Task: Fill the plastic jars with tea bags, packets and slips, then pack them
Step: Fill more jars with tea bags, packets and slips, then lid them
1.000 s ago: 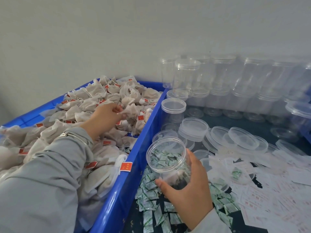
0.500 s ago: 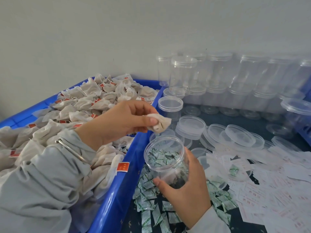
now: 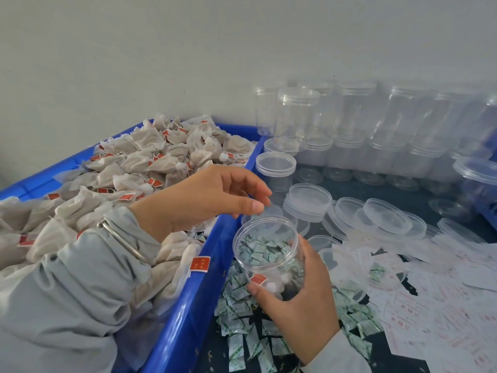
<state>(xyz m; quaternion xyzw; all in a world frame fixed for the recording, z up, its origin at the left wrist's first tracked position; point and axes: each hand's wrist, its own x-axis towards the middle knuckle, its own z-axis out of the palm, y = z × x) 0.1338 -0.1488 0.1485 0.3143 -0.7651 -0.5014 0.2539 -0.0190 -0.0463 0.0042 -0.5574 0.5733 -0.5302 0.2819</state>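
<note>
My right hand (image 3: 298, 305) grips a clear plastic jar (image 3: 265, 244) with no lid, tilted toward me. A tea bag with a red tag (image 3: 265, 281) lies inside it at the bottom. My left hand (image 3: 212, 197) hovers just above the jar's mouth, fingers loosely spread and holding nothing. To the left, a blue bin (image 3: 188, 305) is heaped with white tea bags (image 3: 150, 157) bearing red tags. Small green-and-white packets (image 3: 242, 329) lie piled under the jar. White slips with red print (image 3: 430, 319) cover the table at the right.
Rows of lidded clear jars (image 3: 349, 125) stand stacked against the wall at the back. Loose clear lids (image 3: 387, 216) lie scattered in the middle of the table. The edge of another blue bin (image 3: 488, 211) shows at the far right.
My left hand picked a tea bag from the bin, carried it right over the jar and let it go; the tea bag now lies inside the jar. My right hand kept holding the jar.
</note>
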